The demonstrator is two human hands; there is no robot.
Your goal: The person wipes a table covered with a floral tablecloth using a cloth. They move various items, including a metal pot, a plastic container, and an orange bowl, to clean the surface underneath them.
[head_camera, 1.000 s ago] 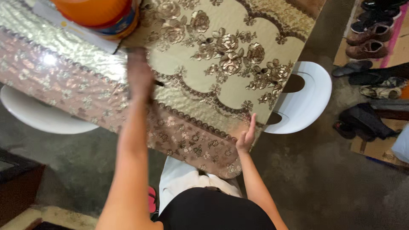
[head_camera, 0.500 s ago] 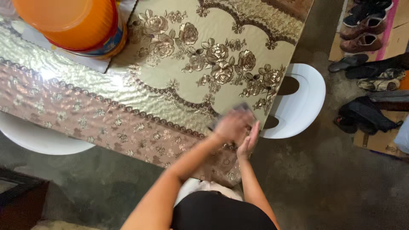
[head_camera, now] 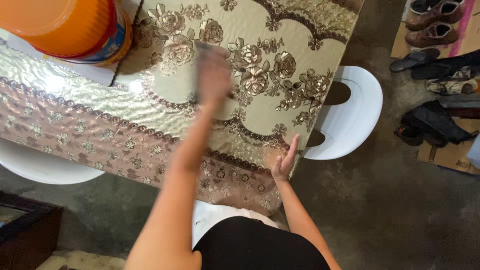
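Observation:
A table (head_camera: 300,30) wears a shiny gold cloth with a rose pattern and a pinkish overhanging border. My left hand (head_camera: 212,75), blurred by motion, is stretched out flat over the middle of the tabletop, with what looks like a small dark cloth (head_camera: 204,46) showing at its edges. Fingers apart and palm turned towards the table, my right hand (head_camera: 284,161) stands upright against the near edge by the corner and holds nothing.
An orange bucket (head_camera: 65,25) stands on a white sheet (head_camera: 100,72) at the table's far left. White plastic chairs sit at the right (head_camera: 355,115) and left (head_camera: 40,165). Shoes (head_camera: 435,30) and a dark bag (head_camera: 435,125) lie on the floor at right.
My left hand has swept from the near right corner, beside my right hand, back up towards the middle of the table. My right hand has stayed at the edge.

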